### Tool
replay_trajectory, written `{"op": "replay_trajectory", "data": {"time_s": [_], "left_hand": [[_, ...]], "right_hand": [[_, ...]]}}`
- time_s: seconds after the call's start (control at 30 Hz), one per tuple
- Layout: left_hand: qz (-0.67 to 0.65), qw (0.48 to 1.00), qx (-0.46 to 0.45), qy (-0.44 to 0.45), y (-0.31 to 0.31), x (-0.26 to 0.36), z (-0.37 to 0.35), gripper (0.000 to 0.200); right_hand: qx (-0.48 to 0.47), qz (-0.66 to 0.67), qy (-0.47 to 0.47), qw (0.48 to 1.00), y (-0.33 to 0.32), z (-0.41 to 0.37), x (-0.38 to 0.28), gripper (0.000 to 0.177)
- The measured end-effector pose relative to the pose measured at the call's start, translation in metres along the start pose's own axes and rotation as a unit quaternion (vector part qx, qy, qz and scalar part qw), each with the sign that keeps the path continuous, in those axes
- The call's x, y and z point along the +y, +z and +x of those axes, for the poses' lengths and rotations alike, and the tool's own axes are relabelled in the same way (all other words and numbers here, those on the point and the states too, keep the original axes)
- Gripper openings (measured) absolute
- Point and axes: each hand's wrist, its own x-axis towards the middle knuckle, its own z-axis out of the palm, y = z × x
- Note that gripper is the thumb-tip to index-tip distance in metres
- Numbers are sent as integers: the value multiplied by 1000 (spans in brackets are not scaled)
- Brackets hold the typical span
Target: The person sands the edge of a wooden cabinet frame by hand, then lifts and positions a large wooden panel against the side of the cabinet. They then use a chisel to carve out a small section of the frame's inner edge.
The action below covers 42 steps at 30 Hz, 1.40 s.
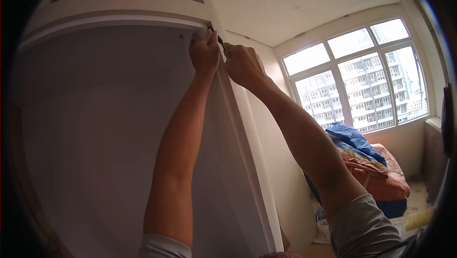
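Both my arms reach up to the top corner of a white frame (247,153), where its upright meets the crosspiece (124,8). My right hand (243,63) is closed on a slim dark tool (219,39) that slants up and left toward that corner. Its kind is too small to make out. Just to the left, my left hand (204,53) is closed with the fingers pinched close to the tool's upper end, under the crosspiece. What lies between those fingers is hidden.
A grey panel or recess (95,115) fills the left side behind the frame. At the right, a large window (350,75) looks onto a tall building. Below it lies a heap of blue and reddish sheets (366,163), with a yellow roll (419,219) near it.
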Motion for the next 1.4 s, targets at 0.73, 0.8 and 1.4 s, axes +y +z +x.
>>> {"op": "replay_trajectory", "data": {"time_s": [0.73,0.8,1.4], "left_hand": [[118,992,-44,-23,-14,23,-3,49],[132,987,-72,-60,-24,47,1,50],[210,965,-135,-78,-19,2,70,48]], "right_hand": [[-26,183,153,971,-76,-116,87,37],[-25,187,142,972,-83,-131,105,37],[-181,232,389,873,-159,-497,268,38]]}}
